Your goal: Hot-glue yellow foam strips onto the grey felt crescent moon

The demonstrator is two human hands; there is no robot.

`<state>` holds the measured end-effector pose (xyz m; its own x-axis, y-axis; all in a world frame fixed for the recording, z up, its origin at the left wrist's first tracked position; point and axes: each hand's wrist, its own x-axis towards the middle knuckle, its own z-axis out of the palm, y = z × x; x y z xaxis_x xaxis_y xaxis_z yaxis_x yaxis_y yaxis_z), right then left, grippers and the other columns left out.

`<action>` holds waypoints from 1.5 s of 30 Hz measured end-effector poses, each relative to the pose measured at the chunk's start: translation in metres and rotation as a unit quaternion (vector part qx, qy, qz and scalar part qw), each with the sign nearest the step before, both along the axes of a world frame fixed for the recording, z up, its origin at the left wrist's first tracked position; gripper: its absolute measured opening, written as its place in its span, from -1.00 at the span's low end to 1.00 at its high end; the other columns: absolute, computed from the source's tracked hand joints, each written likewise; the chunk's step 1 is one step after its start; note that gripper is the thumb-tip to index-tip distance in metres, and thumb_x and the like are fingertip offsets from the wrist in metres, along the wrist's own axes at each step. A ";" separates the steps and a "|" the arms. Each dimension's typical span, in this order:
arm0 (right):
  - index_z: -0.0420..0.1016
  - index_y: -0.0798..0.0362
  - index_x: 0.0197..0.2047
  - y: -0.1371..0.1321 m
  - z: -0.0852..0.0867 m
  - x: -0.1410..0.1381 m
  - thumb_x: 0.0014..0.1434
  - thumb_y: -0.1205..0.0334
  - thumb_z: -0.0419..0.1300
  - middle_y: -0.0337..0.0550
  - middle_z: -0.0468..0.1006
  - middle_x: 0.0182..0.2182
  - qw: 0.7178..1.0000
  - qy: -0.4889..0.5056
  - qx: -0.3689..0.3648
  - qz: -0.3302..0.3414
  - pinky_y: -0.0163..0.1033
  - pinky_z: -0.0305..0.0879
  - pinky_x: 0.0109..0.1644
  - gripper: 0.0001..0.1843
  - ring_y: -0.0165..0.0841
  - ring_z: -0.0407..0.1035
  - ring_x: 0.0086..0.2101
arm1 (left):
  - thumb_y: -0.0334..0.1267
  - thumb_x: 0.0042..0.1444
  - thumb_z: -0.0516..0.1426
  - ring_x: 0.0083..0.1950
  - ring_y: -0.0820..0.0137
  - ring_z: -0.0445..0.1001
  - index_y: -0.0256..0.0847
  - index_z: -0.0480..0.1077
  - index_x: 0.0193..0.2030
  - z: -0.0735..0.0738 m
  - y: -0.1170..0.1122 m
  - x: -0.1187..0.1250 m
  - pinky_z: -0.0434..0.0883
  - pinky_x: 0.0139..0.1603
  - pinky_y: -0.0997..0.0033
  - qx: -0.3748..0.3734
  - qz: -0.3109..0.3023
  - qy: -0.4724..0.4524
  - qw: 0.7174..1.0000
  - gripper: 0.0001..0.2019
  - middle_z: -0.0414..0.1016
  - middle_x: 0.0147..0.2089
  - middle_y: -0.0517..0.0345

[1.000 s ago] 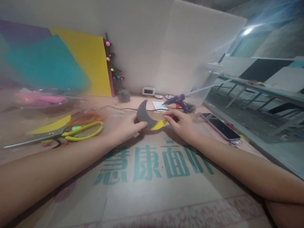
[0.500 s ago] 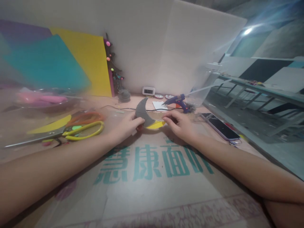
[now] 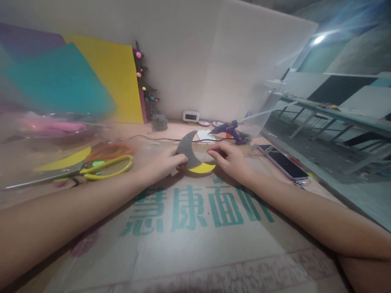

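My left hand [image 3: 171, 162] grips a crescent moon shape [image 3: 187, 151] at its left edge, thumb on top. Most of the crescent is wrapped in grey, with what looks like yarn. Its lower right tip is bare yellow. My right hand [image 3: 229, 159] is just right of that tip, thumb and fingers pinched together; whatever is between them is too small to make out. Behind the crescent, a blue glue gun [image 3: 227, 129] rests with its nozzle over a white card [image 3: 205, 136].
Scissors with orange and yellow handles [image 3: 106, 167] lie left, by a yellow cut piece [image 3: 65, 159]. A phone [image 3: 284, 162] lies right. A small white clock [image 3: 191, 116] stands at the back. Coloured sheets [image 3: 104, 77] lean against the wall. A printed sheet [image 3: 183, 252] covers the tabletop.
The crescent has turned in my left hand and sits slightly lower and further right, showing more of its yellow tip. My right hand has barely shifted.
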<state>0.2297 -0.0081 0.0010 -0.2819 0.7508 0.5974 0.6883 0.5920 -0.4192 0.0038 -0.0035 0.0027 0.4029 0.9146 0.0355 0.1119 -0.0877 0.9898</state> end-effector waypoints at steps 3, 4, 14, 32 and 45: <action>0.52 0.05 -0.30 0.000 0.001 0.000 0.24 0.20 0.16 -0.17 0.59 -0.35 1.000 0.002 -0.002 -0.003 -0.27 0.27 -0.26 -0.85 -0.36 0.40 -0.36 | -0.31 -0.08 0.08 -0.44 0.47 0.29 -0.20 0.36 -0.40 0.002 -0.001 0.001 0.23 -0.48 0.56 0.006 -0.010 -0.002 1.000 -0.93 0.33 -0.49 0.28; 0.52 0.05 -0.30 0.000 0.001 0.000 0.24 0.19 0.16 -0.17 0.59 -0.35 1.000 0.002 -0.004 -0.005 -0.27 0.27 -0.27 -0.84 -0.36 0.40 -0.36 | -0.32 -0.08 0.08 -0.43 0.46 0.30 -0.19 0.36 -0.40 0.002 -0.001 0.001 0.24 -0.47 0.56 0.004 -0.009 -0.004 1.000 -0.92 0.33 -0.48 0.28; 0.53 0.05 -0.31 -0.001 0.001 -0.001 0.24 0.19 0.16 -0.18 0.59 -0.38 1.000 0.006 -0.002 -0.003 -0.26 0.28 -0.26 -0.83 -0.36 0.40 -0.37 | -0.33 -0.13 0.09 -0.41 0.44 0.32 -0.19 0.37 -0.42 0.005 -0.003 0.002 0.28 -0.45 0.55 -0.006 -0.005 -0.004 1.000 -0.92 0.33 -0.49 0.27; 0.38 0.02 -0.31 -0.004 0.005 0.002 0.30 0.14 0.07 -0.13 0.47 -0.34 0.996 -0.039 0.056 0.050 -0.14 0.23 -0.12 -0.81 -0.29 0.33 -0.27 | -0.27 -0.07 0.12 -0.54 0.53 0.19 -0.20 0.25 -0.46 0.007 -0.006 0.005 0.10 -0.58 0.58 -0.067 0.058 -0.028 0.996 -0.90 0.27 -0.54 0.31; 0.40 0.03 -0.40 -0.002 0.002 -0.002 0.28 0.17 0.11 -0.14 0.50 -0.43 0.993 -0.052 0.058 0.086 -0.18 0.23 -0.16 -0.77 -0.32 0.34 -0.34 | -0.07 0.11 0.13 -0.47 0.50 0.26 -0.21 0.34 -0.31 0.000 0.005 -0.004 0.17 -0.52 0.56 0.076 0.027 0.047 0.996 -0.77 0.30 -0.47 0.29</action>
<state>0.2278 -0.0102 0.0030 -0.4659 0.6141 0.6370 0.6084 0.7451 -0.2733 -0.0002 0.0012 0.0028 0.3609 0.9222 0.1392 0.2122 -0.2265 0.9506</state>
